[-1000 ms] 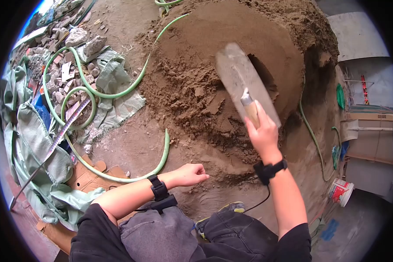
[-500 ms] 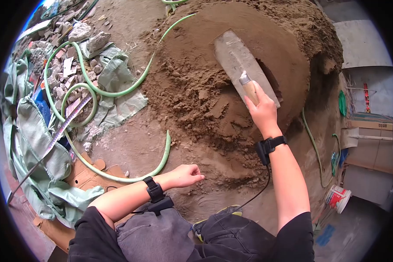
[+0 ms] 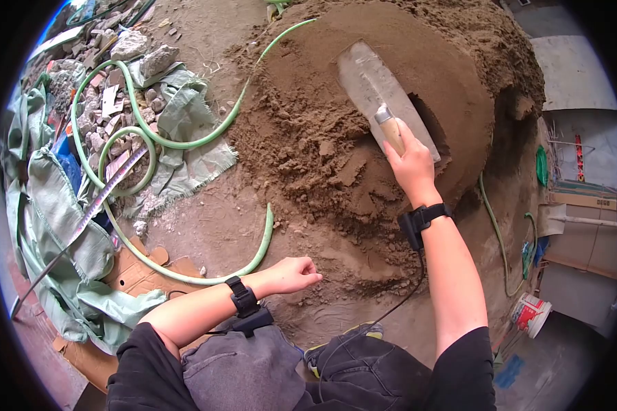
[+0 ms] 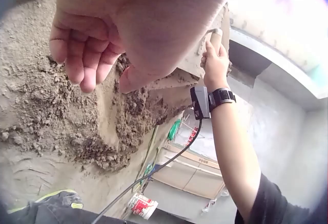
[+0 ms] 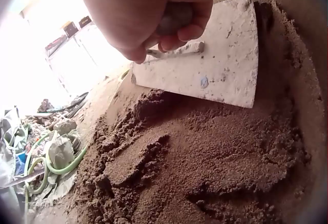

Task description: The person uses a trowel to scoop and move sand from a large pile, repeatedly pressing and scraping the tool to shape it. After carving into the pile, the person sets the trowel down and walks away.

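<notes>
My right hand [image 3: 413, 164] grips the wooden handle [image 3: 389, 130] of a plastering trowel [image 3: 370, 75]. Its long, flat, worn blade lies against the smoothed upper face of a brown sand heap [image 3: 452, 103], pointing away from me. In the right wrist view, the rear end of the blade [image 5: 230, 55] is close over the sand, with a hollow and loose clumps beside it. My left hand [image 3: 291, 275] hangs in front of my body, holding nothing. Its fingers [image 4: 89, 62] are loosely curled in the left wrist view, with crumbly sand [image 4: 41, 101] beyond them.
A green hose [image 3: 267, 236] loops over the ground at left, past rubble [image 3: 103, 127] and green woven sacks [image 3: 62, 219]. Cardboard [image 3: 140, 274] lies near my left arm. At right stand a white and red bucket [image 3: 531, 315] and a shovel [image 3: 554, 220]. A cable trails from my right wrist.
My right hand has slid the trowel farther up the sand, away from my body, mostly in the first half second. My left hand stays nearly still, and the head view has shifted slightly.
</notes>
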Available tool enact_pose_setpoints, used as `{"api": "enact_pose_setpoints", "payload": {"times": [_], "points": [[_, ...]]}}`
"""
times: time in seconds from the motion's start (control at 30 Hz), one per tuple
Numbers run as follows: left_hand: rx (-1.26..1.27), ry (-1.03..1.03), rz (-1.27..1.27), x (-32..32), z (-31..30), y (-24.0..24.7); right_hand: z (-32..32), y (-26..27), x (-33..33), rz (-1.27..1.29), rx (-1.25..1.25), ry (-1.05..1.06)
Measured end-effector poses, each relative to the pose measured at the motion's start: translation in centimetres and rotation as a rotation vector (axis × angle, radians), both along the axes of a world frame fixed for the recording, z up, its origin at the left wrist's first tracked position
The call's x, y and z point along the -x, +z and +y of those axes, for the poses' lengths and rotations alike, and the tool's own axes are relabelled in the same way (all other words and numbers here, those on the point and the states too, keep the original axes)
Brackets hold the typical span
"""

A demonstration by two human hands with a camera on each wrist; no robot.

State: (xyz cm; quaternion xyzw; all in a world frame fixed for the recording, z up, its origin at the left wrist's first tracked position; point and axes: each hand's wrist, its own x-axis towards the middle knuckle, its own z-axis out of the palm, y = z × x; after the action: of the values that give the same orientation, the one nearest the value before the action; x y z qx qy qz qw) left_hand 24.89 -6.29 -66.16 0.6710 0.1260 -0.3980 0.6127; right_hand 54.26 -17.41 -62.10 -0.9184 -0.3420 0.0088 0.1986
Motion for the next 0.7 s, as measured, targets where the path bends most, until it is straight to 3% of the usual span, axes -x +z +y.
{"api": "enact_pose_setpoints", "payload": {"times": [0.27, 0.5, 0.7], "points": [[0.007, 0.008, 0.0, 0.0, 0.3, 0.0, 0.2, -0.4, 2.2, 0.042, 0.092, 0.133], [0.012, 0.005, -0.023, -0.1, 0.1, 0.0, -2.3, 3.0, 5.0, -0.307, 0.223, 0.403], [-0.002, -0.017, -0.006, -0.2, -0.1, 0.2, -5.7, 5.8, 5.5, -0.343, 0.136, 0.249]]}}
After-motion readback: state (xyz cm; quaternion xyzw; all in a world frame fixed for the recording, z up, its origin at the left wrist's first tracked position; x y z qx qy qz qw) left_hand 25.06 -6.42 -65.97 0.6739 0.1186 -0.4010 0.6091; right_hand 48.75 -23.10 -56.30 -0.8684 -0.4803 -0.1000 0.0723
